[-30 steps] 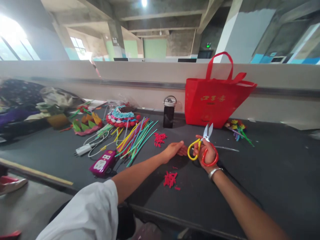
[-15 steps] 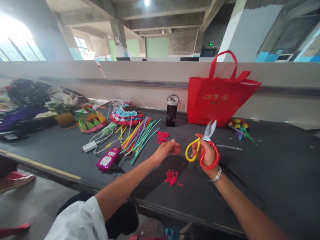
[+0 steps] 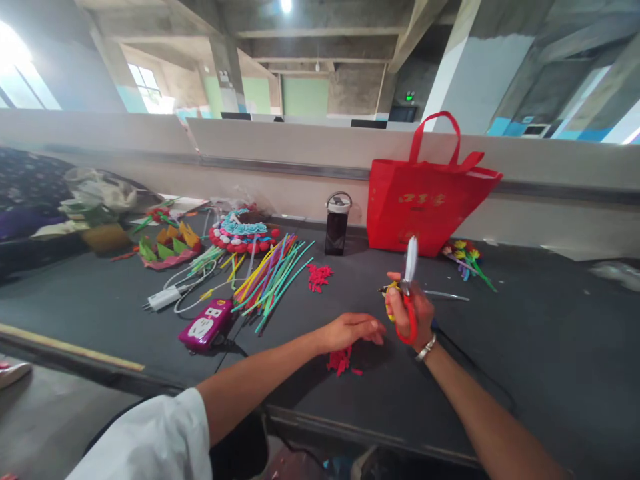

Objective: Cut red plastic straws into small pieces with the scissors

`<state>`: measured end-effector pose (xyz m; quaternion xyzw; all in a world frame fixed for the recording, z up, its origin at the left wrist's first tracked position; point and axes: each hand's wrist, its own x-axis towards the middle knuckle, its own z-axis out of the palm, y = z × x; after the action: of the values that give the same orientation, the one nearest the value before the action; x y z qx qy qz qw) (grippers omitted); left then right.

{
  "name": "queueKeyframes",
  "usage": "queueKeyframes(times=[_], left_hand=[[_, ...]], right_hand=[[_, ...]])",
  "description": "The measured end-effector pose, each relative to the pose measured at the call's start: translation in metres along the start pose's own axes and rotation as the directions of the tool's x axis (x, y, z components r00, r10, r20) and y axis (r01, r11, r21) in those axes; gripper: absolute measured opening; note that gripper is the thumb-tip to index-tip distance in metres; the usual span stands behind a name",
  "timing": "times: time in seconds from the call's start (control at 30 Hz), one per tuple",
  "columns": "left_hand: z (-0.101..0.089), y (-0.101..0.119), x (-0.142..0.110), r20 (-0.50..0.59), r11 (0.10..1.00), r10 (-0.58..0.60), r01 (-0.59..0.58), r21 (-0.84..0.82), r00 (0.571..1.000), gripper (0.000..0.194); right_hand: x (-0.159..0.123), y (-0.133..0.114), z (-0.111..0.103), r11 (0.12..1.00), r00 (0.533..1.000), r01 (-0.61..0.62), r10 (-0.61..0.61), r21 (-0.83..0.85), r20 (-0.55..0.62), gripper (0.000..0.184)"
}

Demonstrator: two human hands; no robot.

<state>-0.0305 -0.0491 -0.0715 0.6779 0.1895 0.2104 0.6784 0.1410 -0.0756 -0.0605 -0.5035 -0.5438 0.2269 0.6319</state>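
My right hand (image 3: 419, 313) grips a pair of scissors (image 3: 410, 263) with one red and one yellow handle loop. The blades point up and away, seen nearly edge-on, and the yellow loop is mostly behind my fingers. My left hand (image 3: 354, 330) is stretched out low over the table, palm down, holding nothing that I can see. It partly covers a near pile of small red pieces (image 3: 340, 362). A second pile of red pieces (image 3: 319, 277) lies farther off. Behind my right hand lies a thin clear rod (image 3: 447, 295).
To the left are coloured strips (image 3: 275, 283), a purple box-shaped device (image 3: 207, 325), a white plug with cable (image 3: 165, 298) and craft flowers (image 3: 240, 230). A dark bottle (image 3: 337, 230) and a red bag (image 3: 425, 207) stand at the back. A black cord (image 3: 475, 363) runs at the right.
My left hand first drew back from beside the scissors, then came nearer and down over the near red pile. The scissors in my right hand have turned, their blades now looking closer together.
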Motion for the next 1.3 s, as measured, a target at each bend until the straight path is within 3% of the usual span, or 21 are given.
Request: queueKeyframes(times=[0.07,0.17,0.23,0.3,0.4,0.43,0.5,0.63,0.77,0.9,1.03,1.13,1.23,1.3], left_hand=[[0.004,0.004,-0.007,0.093,0.999,-0.041,0.043,-0.026,0.995,0.052],[0.000,0.014,-0.013,0.170,0.990,-0.125,0.133,-0.036,0.977,0.058],[-0.012,0.023,-0.017,0.034,0.998,-0.057,0.056,0.036,0.998,0.050],[-0.029,0.032,-0.024,-0.136,0.986,0.056,-0.033,0.166,0.989,0.044],[-0.047,0.042,-0.042,-0.235,0.917,0.140,-0.036,0.397,0.962,0.035],[-0.048,0.044,-0.050,-0.224,0.870,0.176,-0.045,0.491,0.959,0.030],[-0.043,0.046,-0.066,-0.097,0.720,0.248,-0.116,0.684,0.964,0.021],[-0.020,0.046,-0.079,0.093,0.386,0.268,-0.196,0.902,0.959,0.020],[-0.011,0.043,-0.063,0.257,0.112,0.217,-0.286,0.952,0.942,0.022],[-0.015,0.038,-0.048,0.396,0.006,0.148,-0.401,0.916,0.906,0.013],[-0.021,0.035,-0.043,0.394,0.018,0.093,-0.398,0.917,0.914,0.012],[-0.026,0.037,-0.037,0.377,0.121,0.089,-0.385,0.915,0.922,0.010],[-0.031,0.039,-0.027,0.298,0.372,0.162,-0.338,0.864,0.941,0.009],[-0.032,0.036,-0.022,0.136,0.602,0.232,-0.251,0.758,0.963,0.011]], right_hand=[[0.003,0.006,-0.001,0.978,0.995,0.096,-0.101,-0.186,-0.015,0.030],[0.004,0.015,0.003,0.963,0.990,0.139,-0.135,-0.230,0.033,0.030],[0.003,0.020,0.007,0.950,0.984,0.179,-0.167,-0.256,0.069,0.030],[0.000,0.022,0.011,0.917,0.970,0.240,-0.212,-0.319,0.121,0.030],[-0.003,0.022,0.014,0.856,0.946,0.320,-0.262,-0.406,0.193,0.032],[-0.004,0.022,0.015,0.839,0.938,0.340,-0.275,-0.424,0.209,0.032],[-0.005,0.021,0.015,0.820,0.928,0.367,-0.285,-0.440,0.242,0.032],[-0.004,0.019,0.016,0.819,0.920,0.373,-0.264,-0.437,0.291,0.033],[-0.003,0.018,0.014,0.849,0.925,0.356,-0.263,-0.389,0.273,0.032],[-0.003,0.019,0.012,0.882,0.948,0.300,-0.233,-0.363,0.216,0.031],[-0.002,0.018,0.012,0.897,0.968,0.229,-0.167,-0.379,0.188,0.029],[-0.002,0.017,0.013,0.896,0.964,0.245,-0.184,-0.372,0.191,0.029],[-0.003,0.015,0.014,0.879,0.952,0.290,-0.225,-0.379,0.208,0.029],[-0.005,0.014,0.016,0.886,0.952,0.288,-0.226,-0.363,0.205,0.030]])
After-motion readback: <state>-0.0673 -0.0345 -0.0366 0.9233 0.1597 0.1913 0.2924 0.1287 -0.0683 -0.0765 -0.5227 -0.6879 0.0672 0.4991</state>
